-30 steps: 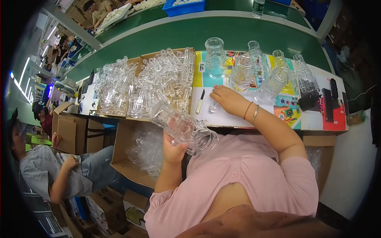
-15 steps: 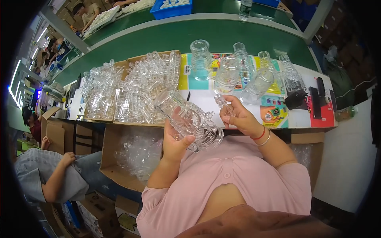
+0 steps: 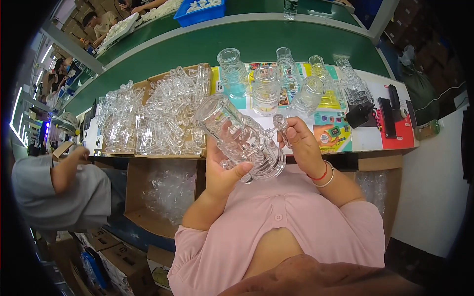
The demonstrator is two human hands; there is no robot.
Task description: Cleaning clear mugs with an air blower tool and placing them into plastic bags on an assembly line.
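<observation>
In my left hand (image 3: 222,172) is a large clear glass vessel (image 3: 239,133), its wide open mouth tilted up and to the left. The fingers wrap around its body, with the thumb on the near side. My right hand (image 3: 303,148) pinches a small clear glass piece with a rounded end (image 3: 280,122) by the vessel's right side. Whether the small piece touches the vessel, I cannot tell. Beyond my hands stand several similar vessels, among them a clear glass vessel (image 3: 266,89) and one with a bluish look (image 3: 233,74).
Left of the vessels, a cardboard tray (image 3: 209,79) is heaped with small glass pieces (image 3: 173,113). Black devices (image 3: 387,118) lie at the right. An open carton (image 3: 138,197) with clear plastic sits below the table edge. A co-worker (image 3: 74,192) sits to the left.
My right hand has brought the small glass piece up against or close to the vessel's side. The vessel has turned, showing more of its mouth. The co-worker at left has shifted.
</observation>
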